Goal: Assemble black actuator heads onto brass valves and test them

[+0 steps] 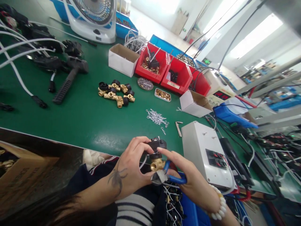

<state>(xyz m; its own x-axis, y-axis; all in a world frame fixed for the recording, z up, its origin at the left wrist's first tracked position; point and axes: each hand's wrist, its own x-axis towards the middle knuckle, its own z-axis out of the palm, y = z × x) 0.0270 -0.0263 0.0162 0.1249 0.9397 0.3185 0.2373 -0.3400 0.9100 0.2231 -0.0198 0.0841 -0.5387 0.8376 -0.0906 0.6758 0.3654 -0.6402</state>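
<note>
My left hand (131, 166) is closed around a brass fitting with a black cap (157, 154), held just above the near edge of the green table (77, 119). My right hand (188, 179) grips blue-handled pliers (171, 175) whose jaws sit just under the fitting, while its forefinger rests against the black cap. A thin white wire hangs from the fitting between my hands.
A pile of brass and black fittings (116, 92) lies mid-table, with loose wire clips (156, 117) nearer me. Red bins (164, 69), white cardboard boxes (122, 59), a fan (94, 18) and black spray handles (68, 78) stand beyond. A white switch box (204, 153) sits right of my hands.
</note>
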